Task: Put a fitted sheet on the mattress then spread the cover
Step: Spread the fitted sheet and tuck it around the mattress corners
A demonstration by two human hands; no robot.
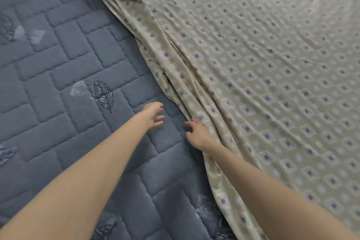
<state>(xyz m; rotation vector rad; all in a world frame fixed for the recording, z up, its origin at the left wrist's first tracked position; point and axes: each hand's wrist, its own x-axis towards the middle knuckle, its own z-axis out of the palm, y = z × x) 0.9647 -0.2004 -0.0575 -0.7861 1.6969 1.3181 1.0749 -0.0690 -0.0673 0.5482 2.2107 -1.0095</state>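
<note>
Showing fitted-sheet step approx. half done: beige patterned sheet [253, 84] lies over the mattress's [58, 60] right part, its bunched edge running diagonally; the left part is bare. L hand [153, 116] hovers, fingers loosely spread, holding nothing. R hand [198, 135] at the sheet edge, fingers spread, no grip. Remaining, prob.: pull across, tuck corners, spread cover (not in view).

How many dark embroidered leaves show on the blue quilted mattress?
5 dark leaves: upper left edge, centre left, lower left edge, bottom edge, and bottom beside the beige patterned sheet. More may lie under it.
</note>
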